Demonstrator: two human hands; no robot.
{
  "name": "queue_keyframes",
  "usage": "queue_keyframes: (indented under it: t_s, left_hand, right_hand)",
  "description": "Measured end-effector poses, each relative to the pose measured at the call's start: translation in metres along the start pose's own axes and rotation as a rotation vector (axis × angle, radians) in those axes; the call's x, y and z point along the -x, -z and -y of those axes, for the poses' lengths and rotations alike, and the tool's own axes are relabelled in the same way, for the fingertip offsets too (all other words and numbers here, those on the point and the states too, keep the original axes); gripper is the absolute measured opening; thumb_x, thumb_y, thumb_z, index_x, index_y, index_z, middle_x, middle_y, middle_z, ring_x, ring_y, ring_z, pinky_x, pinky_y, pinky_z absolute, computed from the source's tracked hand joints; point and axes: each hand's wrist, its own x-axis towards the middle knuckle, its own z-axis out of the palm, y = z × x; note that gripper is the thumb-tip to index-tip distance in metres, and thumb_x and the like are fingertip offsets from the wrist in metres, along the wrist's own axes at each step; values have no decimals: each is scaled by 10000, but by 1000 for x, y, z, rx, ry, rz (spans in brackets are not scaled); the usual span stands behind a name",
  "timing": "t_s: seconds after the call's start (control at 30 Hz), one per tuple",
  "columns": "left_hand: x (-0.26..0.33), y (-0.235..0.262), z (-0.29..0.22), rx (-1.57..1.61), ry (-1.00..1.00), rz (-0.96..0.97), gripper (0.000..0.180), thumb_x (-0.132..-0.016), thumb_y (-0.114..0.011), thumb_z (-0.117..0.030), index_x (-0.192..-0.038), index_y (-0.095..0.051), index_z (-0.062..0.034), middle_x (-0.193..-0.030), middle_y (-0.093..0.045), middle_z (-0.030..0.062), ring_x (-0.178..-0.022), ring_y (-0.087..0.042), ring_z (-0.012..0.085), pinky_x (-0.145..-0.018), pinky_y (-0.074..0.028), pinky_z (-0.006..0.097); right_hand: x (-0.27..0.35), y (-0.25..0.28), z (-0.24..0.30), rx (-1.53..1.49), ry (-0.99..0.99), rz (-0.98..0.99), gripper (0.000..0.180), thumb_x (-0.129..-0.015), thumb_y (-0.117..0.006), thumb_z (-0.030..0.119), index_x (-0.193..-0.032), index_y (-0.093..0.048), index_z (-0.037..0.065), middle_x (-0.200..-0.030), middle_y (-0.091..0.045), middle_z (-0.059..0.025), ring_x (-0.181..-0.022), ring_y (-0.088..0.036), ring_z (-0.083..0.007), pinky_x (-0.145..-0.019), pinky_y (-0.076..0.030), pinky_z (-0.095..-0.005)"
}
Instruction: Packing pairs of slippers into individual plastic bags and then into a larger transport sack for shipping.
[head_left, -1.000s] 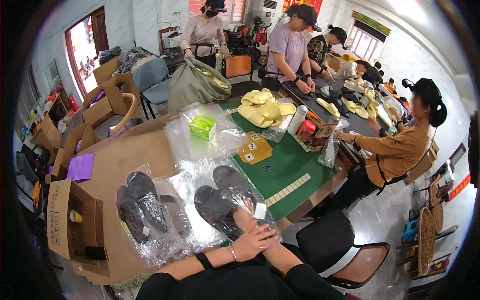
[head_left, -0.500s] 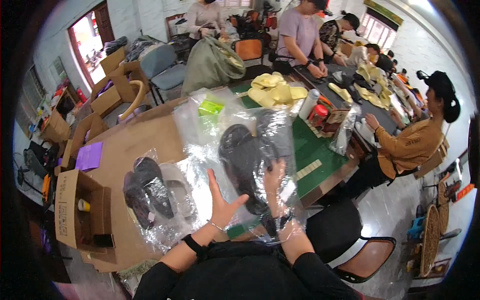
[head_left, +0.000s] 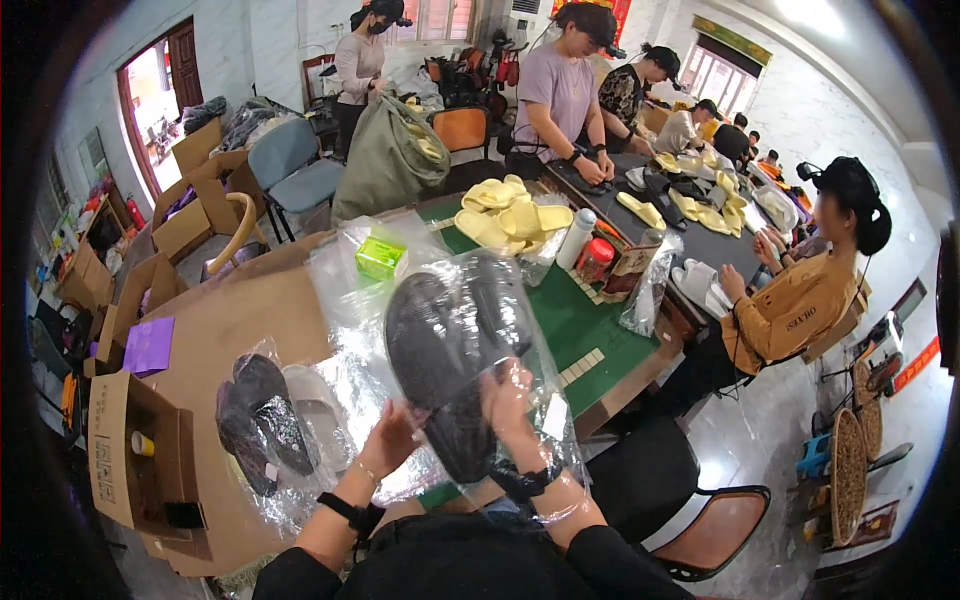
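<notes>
A pair of dark grey slippers (head_left: 440, 330) lies inside a clear plastic bag (head_left: 545, 385), held up in front of me over the table. My right hand (head_left: 508, 405) reaches into the bag, its fingers closed on the slippers; the plastic hangs past my wrist. At the bag's left edge my left hand (head_left: 390, 440) has its fingers drawn in against the plastic, beside the slipper's side. Left of it on the table, another bagged pair of dark slippers (head_left: 262, 425) lies against a light grey slipper (head_left: 315, 405), also in plastic.
Flat clear bags lie under a green packet (head_left: 380, 258). Farther off are yellow slippers (head_left: 515, 215), a white bottle (head_left: 576, 238) and a red-lidded jar (head_left: 596, 259). An open carton (head_left: 125, 460) stands at left, a chair (head_left: 715, 530) at right. Several people work around the dark table.
My left hand has gone from spread fingers to closing at the bag's edge. The bagged slippers have shifted left and nearer in view, and my head view has turned slightly.
</notes>
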Motion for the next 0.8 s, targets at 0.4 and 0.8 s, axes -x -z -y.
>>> queue_keyframes:
  t_s: [0.4, 0.8]
  left_hand:
    - [-31, -18, 56, -571, -339, 93, 424, -866, -491, -285, -1184, -459, -6, -1157, -517, 98, -989, -524, 223, -879, -422, 340]
    - [-39, -3, 14, -625, -402, -71, 409, -858, -502, -266, -1168, -471, -2, -1137, -531, 110, -982, -531, 232, -859, -432, 340]
  right_hand:
    - [-5, -28, 38, 155, -23, 373, 225, -716, -618, 172, -839, -567, -9, -630, -541, -231, -659, -536, -408, -640, -434, -440]
    - [12, 20, 25, -80, 275, 741, 648, -708, -676, 155, -1272, -382, 31, -1174, -486, -194, -1091, -451, -349, -925, -368, -381]
